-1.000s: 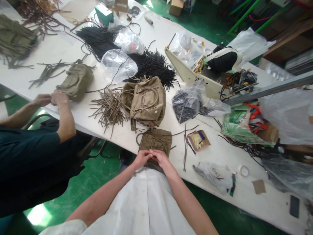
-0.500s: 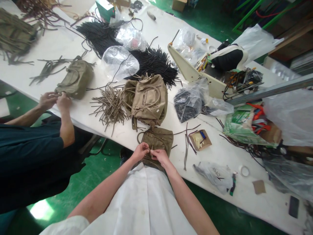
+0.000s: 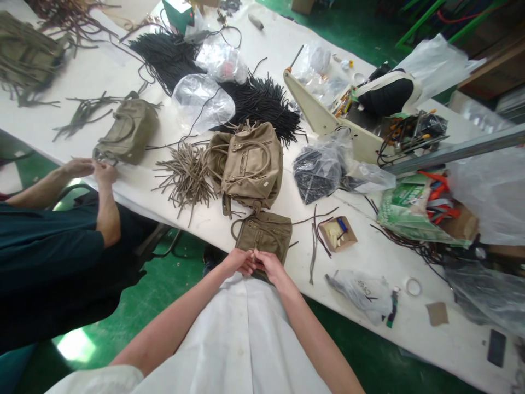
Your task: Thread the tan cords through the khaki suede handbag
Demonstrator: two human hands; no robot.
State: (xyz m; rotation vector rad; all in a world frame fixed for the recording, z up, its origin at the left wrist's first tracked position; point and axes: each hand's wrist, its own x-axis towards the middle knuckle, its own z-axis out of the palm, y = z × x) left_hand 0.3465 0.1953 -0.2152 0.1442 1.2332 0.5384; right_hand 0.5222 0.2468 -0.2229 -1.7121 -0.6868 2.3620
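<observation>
Left hand [image 3: 239,261] and right hand [image 3: 268,264] have closed back together at the near edge of the small khaki bag [image 3: 264,235]; half a second ago they sat a little apart, fingertips pinching separate spots on the bag front, and a second ago they were joined much as now. They now sit lower on the bag, at its bottom edge over the desk [image 3: 369,251] rim. Bag itself has barely shifted. On the left, the co-worker's hands [image 3: 92,168] have moved from just short of the olive bag [image 3: 129,130] to its near corner, and now lie flatter and closer together. Camera view has drifted slightly.
</observation>
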